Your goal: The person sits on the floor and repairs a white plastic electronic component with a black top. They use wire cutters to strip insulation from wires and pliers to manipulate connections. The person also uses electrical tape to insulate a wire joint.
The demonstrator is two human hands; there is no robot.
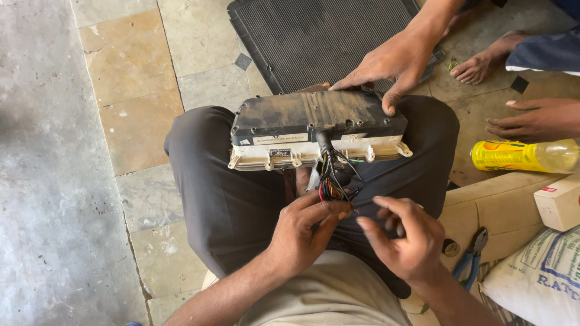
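Both hands are seen nearest the camera, at six o'clock. The left hand (302, 232) is pinched shut on the wire bundle (333, 181), while the right hand (403, 236) is held half-curled just beside the wire ends, gripping nothing that can be made out. The bundle is led out of a dusty instrument housing (317, 130) balanced across the lap, at the centre. The far edge of the housing is steadied by another person's hand (393, 63) at one o'clock. If that hold were loosened, the housing could slip off the knees and the thin wires could be strained or torn. A yellow bottle (522, 156) is laid on its side at three o'clock, holding pale liquid.
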